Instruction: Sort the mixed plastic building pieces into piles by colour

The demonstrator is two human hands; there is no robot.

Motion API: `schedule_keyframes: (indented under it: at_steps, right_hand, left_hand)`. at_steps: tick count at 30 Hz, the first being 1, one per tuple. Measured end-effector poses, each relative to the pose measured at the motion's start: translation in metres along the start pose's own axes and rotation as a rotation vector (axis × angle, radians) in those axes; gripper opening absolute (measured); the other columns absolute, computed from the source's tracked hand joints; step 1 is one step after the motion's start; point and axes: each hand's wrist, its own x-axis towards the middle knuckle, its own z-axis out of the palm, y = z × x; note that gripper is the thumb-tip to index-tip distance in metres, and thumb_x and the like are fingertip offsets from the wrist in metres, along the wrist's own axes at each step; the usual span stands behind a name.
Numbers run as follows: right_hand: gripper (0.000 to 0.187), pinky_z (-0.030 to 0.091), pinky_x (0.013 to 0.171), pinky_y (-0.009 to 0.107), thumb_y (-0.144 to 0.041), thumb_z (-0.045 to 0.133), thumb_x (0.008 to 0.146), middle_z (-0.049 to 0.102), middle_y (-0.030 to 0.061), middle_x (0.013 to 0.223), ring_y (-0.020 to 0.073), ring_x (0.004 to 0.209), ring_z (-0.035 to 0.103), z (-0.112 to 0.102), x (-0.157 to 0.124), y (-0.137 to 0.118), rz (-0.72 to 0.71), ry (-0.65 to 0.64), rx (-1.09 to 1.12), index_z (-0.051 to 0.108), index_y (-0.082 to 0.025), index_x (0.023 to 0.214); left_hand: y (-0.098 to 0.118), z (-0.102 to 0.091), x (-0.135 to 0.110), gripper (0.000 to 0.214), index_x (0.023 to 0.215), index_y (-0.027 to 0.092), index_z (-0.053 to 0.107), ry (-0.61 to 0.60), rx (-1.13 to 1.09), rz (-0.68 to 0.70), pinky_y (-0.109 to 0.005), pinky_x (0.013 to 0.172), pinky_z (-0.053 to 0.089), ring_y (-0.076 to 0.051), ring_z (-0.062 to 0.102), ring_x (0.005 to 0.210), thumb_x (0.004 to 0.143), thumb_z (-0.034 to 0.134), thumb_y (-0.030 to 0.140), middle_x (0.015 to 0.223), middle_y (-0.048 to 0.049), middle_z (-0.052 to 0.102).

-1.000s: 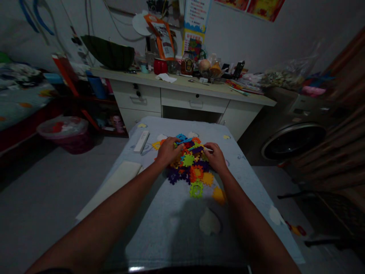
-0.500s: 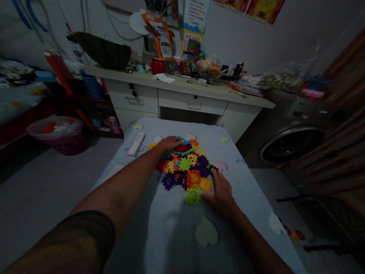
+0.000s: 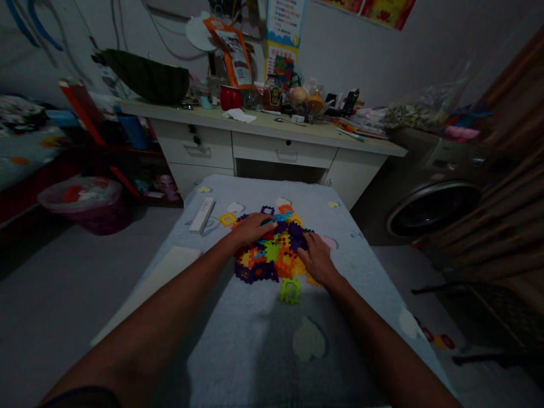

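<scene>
A heap of notched plastic building tiles (image 3: 272, 250) in purple, orange, yellow, green and blue lies on the cloth-covered table (image 3: 238, 351). My left hand (image 3: 254, 228) rests on the upper left of the heap, fingers stretched over the tiles. On the right side, my right hand (image 3: 317, 258) touches a purple tile (image 3: 298, 238), its thumb and fingers apart. A lime green tile (image 3: 290, 290) lies at the heap's near edge. Apart from the pile, a yellow frame tile (image 3: 228, 219) sits at its far left. Some tiles are hidden under both hands.
A long white box (image 3: 202, 215) lies at the table's left. Behind stands a white desk (image 3: 280, 136) crowded with a watermelon piece (image 3: 147, 76), a red mug (image 3: 230, 98) and jars. A washing machine (image 3: 429, 187) is at the right, a pink bin (image 3: 83, 207) at the left.
My right hand has moved up and inward onto the heap's right side. My left hand has shifted slightly down, and tiles beneath have been pushed together. The yellow frame tile now shows fully.
</scene>
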Motion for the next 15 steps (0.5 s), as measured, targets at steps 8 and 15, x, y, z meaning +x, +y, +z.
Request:
schedule_keyframes:
  at_steps: [8,15]
  right_hand:
    - [0.042,0.032,0.116,0.047,-0.038,0.042,0.091,0.056,0.0088,0.136,0.0246,0.136,0.044,-0.009,0.047,0.013,-0.117,0.032,0.455,0.056,-0.024,0.127]
    - [0.042,0.040,0.108,0.040,-0.044,0.041,0.089,0.060,0.0119,0.122,0.0236,0.119,0.054,-0.007,0.103,0.020,0.073,0.224,0.468,0.060,-0.018,0.115]
  left_hand:
    - [0.042,0.005,-0.031,0.033,0.115,0.027,0.068,-0.015,0.066,0.233,-0.052,0.117,0.026,-0.028,0.042,0.137,0.091,0.052,0.043,0.129,-0.0051,0.066]
    - [0.027,-0.008,-0.053,0.050,0.128,0.024,0.061,0.238,0.039,0.072,-0.048,0.118,0.028,-0.028,0.037,0.142,0.092,0.045,0.055,0.148,-0.0086,0.048]
